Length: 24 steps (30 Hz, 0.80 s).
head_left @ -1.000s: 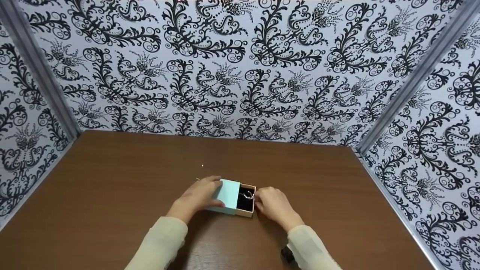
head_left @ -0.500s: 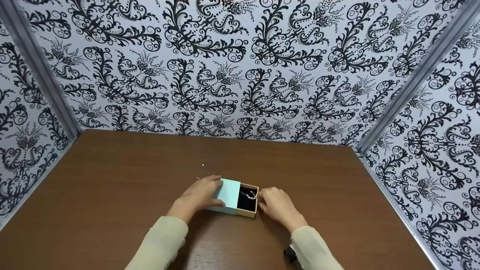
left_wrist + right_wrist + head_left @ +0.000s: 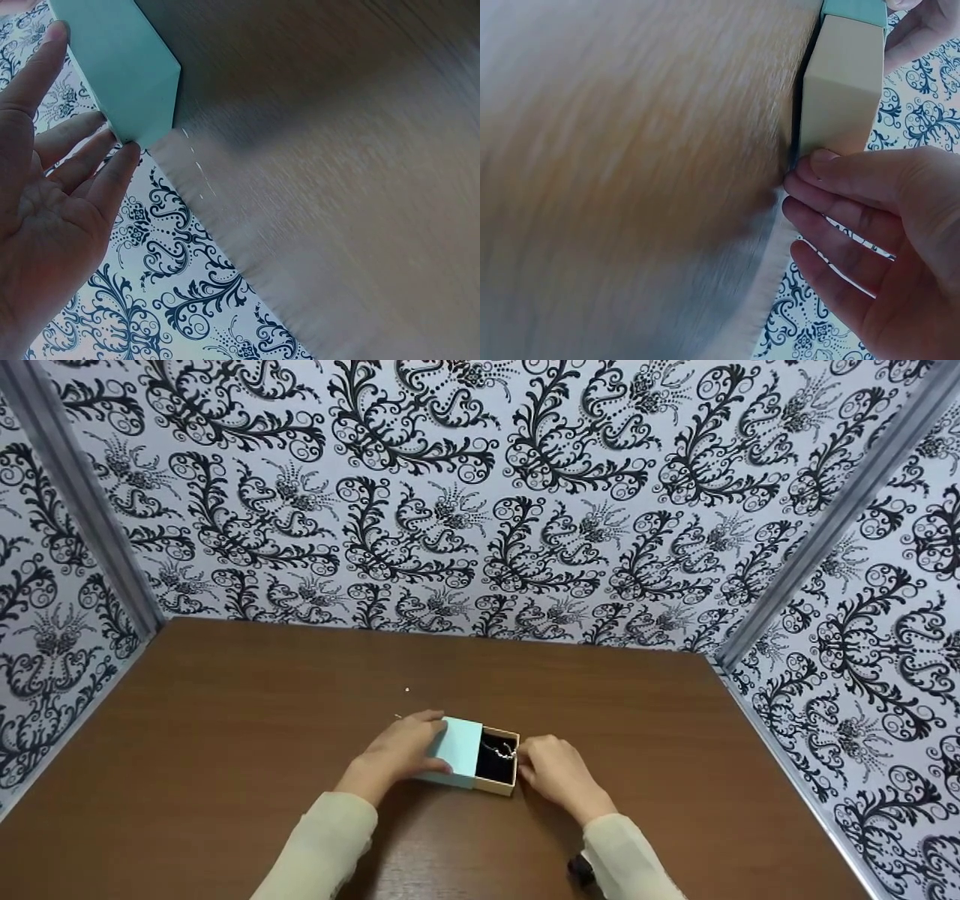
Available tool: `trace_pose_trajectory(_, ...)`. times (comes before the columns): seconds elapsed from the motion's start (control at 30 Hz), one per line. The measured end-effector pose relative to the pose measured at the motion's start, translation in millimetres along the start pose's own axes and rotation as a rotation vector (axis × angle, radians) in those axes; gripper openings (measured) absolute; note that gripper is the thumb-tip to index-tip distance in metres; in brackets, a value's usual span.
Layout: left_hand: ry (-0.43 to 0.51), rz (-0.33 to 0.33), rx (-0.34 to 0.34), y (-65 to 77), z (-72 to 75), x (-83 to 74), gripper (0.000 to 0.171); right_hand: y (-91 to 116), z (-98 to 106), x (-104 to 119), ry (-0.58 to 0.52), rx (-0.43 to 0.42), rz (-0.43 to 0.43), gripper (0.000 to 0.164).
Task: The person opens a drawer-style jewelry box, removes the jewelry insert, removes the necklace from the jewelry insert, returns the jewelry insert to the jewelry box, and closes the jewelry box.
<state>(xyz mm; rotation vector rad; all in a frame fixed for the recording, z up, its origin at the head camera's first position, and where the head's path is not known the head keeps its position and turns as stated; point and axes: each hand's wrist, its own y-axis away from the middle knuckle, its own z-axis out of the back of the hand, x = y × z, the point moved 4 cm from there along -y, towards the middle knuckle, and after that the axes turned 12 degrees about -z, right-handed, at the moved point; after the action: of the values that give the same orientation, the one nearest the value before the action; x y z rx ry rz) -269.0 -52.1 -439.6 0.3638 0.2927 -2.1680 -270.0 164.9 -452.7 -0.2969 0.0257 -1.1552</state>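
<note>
A pale turquoise sliding gift box lies on the brown table, its turquoise sleeve [image 3: 459,746] on the left. A cream drawer [image 3: 493,787] sticks partly out of the sleeve's right end. Inside shows black padding [image 3: 491,769] with a silvery beaded bracelet-like chain [image 3: 502,752] on it, its left part hidden under the sleeve. My left hand [image 3: 401,746] holds the sleeve from the left, thumb on the near side, fingers on the far side. At the drawer's outer end, my right hand [image 3: 555,769] pinches with thumb and index finger; its other fingers [image 3: 829,281] are loosely bent.
The brown table [image 3: 262,697] reaches back to white walls [image 3: 420,510] with black scroll patterns. A tiny bright speck [image 3: 407,689] shows on the tabletop behind the box. Something small and black [image 3: 579,870] sits beside the right sleeve.
The drawer has slid slightly further right out of the sleeve, with my right hand moving along. The beaded chain shifted a little with it. My left hand stays on the sleeve.
</note>
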Motion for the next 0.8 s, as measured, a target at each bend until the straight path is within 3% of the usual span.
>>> trace_pose_trajectory(0.33,-0.002,-0.003,-0.001,-0.3,-2.1,1.6,0.070,1,0,-1,0.027,-0.021,0.006,0.023)
trace_pose_trajectory(0.6,-0.042,-0.048,-0.020,0.6,-1.6,0.0,0.070,-2,13,-5,0.017,0.091,-0.090,0.016)
trace_pose_trajectory(0.8,-0.023,-0.024,-0.011,0.7,-1.1,-1.2,0.069,-12,27,5,-0.003,0.041,-0.117,0.012)
